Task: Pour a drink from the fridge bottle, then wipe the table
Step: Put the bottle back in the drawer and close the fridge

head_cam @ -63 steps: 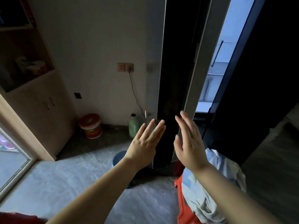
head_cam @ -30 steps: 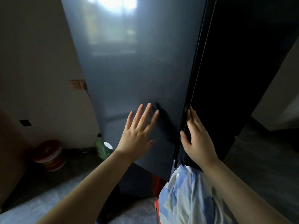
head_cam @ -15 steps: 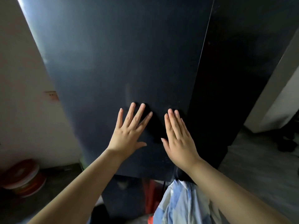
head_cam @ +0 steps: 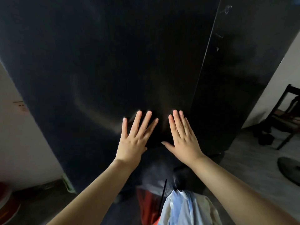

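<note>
The fridge door (head_cam: 113, 62) runs past the top edge, its interior hidden. A red container (head_cam: 6, 203) is cut off at the left edge.

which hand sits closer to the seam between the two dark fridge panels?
The right hand. It lies flat beside the vertical seam, fingers together; the left hand lies flat on the same fridge door, farther from it, fingers spread.

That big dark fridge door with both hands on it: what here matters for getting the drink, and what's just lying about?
For the job:
fridge door, shut
left hand, flat and open on it
right hand, flat and open on it

Just lying about:
dark chair on the right
red tub, lower left
wall socket
No bottle shows.
</note>
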The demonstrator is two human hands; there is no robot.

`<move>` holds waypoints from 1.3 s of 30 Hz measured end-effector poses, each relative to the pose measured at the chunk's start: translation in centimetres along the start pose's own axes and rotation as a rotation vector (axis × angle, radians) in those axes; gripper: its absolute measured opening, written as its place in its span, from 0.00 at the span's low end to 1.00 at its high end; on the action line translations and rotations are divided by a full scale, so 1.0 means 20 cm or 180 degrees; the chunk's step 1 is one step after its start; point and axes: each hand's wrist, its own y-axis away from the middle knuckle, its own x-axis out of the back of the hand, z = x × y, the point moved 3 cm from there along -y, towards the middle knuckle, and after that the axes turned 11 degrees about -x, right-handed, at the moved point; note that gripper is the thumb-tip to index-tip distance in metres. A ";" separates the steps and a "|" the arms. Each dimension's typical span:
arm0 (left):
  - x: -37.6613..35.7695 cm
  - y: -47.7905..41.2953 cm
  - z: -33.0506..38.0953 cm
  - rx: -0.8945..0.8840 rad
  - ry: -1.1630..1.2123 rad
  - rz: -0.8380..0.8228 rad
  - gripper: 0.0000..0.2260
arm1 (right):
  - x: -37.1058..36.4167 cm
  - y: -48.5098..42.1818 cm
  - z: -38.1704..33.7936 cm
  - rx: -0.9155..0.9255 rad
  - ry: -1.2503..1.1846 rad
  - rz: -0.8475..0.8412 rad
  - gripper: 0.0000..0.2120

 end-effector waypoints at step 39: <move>0.14 0.04 0.04 -0.0258 0.1509 -0.0434 0.43 | 0.34 0.19 -0.10 -0.0920 -0.0636 -0.1500 0.38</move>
